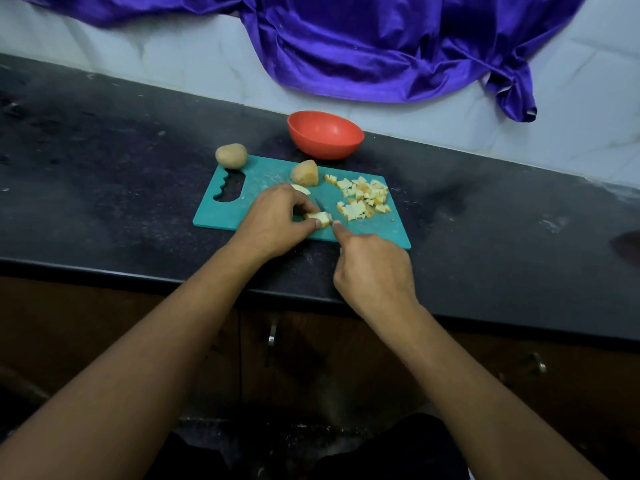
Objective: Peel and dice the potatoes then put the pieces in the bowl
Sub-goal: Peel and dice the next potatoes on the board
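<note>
- Since the dark counter (104, 188) carries everything, you stand at its near edge with both arms reaching over it; a purple cloth (381, 46) hangs down the wall behind and plays no part.
- The teal cutting board (270, 171) lies slantwise in front of you, handle cut-out at its left end, so the blade lands on plastic rather than stone.
- The red bowl (325, 143) sits just beyond the board's far edge, tipped a little toward you. No pieces show inside, so I judge the transfer is not yet begun.
- Your right hand (375, 268) is closed round the knife handle at the board's near edge, forefinger stretched forward, likely to steady the cut.
- Your left hand (277, 220) is curled over the work, thumb and fingertips clamped on it, keeping it from sliding.
- The diced pile (363, 199) is gathered at the board's right end, clear of the cutting spot.
- A whole potato (231, 155) waits at the board's far left corner, half on it.
- A cut potato chunk (304, 173) rests near the far edge, flat side down as far as I can tell.
- The potato strip (320, 219) under your left fingers lies near the board's near edge.
- The knife (320, 204) shows only a thin blade, set across that strip.
</note>
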A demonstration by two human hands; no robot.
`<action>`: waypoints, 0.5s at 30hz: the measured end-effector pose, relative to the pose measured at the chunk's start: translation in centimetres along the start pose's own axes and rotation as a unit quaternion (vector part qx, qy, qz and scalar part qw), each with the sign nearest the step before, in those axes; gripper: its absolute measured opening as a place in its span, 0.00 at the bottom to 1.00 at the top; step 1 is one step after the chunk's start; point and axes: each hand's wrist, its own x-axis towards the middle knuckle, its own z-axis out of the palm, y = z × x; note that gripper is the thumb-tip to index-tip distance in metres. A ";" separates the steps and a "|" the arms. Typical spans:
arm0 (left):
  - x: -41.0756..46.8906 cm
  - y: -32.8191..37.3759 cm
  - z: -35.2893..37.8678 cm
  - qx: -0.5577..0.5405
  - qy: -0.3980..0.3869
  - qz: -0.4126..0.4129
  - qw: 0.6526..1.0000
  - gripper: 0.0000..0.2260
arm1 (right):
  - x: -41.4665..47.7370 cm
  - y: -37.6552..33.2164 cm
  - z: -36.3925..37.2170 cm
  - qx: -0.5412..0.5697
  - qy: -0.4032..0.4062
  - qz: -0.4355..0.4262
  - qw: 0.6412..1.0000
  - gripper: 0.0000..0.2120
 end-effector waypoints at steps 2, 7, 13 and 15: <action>0.0 0.1 0.0 0.007 0.000 0.004 1.000 0.09 | -0.3 0.5 0.0 0.010 0.004 -0.001 1.000 0.27; -0.1 0.3 -0.2 0.010 0.003 0.009 1.000 0.11 | 0.9 1.9 -0.4 0.254 -0.008 0.084 0.963 0.20; -0.2 0.3 -0.2 0.011 0.005 0.011 1.000 0.09 | 2.0 1.6 -2.7 0.211 0.012 0.072 0.975 0.20; -0.2 0.2 -0.1 0.012 0.005 0.010 1.000 0.09 | 2.1 1.0 -3.0 0.185 -0.002 0.061 0.981 0.21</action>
